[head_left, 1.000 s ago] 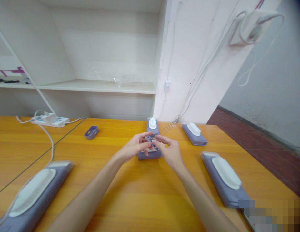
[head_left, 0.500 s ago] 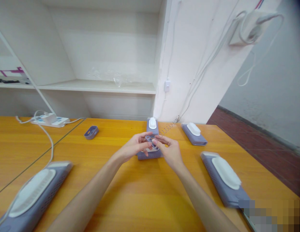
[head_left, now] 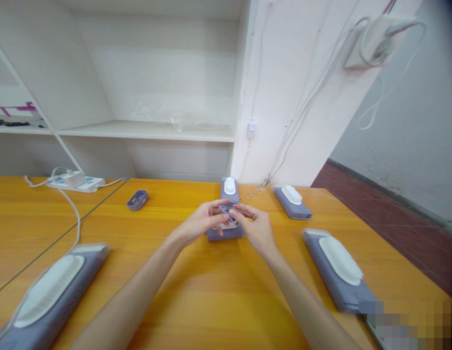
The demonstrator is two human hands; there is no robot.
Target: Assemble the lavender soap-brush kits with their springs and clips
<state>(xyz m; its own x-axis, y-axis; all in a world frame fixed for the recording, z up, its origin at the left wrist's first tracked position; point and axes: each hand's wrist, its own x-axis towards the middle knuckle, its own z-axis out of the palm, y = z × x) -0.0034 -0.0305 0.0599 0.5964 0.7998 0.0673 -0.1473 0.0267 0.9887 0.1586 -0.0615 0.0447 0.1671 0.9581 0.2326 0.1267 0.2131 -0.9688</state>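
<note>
My left hand [head_left: 201, 223] and my right hand [head_left: 255, 227] meet over the middle of the orange table [head_left: 197, 296]. Both pinch a small purple oval part [head_left: 226, 212] between their fingertips. They hold it just above a purple device with a white insert [head_left: 229, 194] that lies flat on the table. The near end of that device is hidden under my fingers.
More purple devices with white inserts lie at the front left [head_left: 47, 294], the right [head_left: 337, 267] and the far right [head_left: 292, 200]. A loose purple oval part [head_left: 137, 199] and a white power strip [head_left: 76, 181] with cables sit at the back left. A coiled wire [head_left: 254, 192] lies near the wall.
The small purple part has turned slightly between my fingertips; my hands stay in place over the device.
</note>
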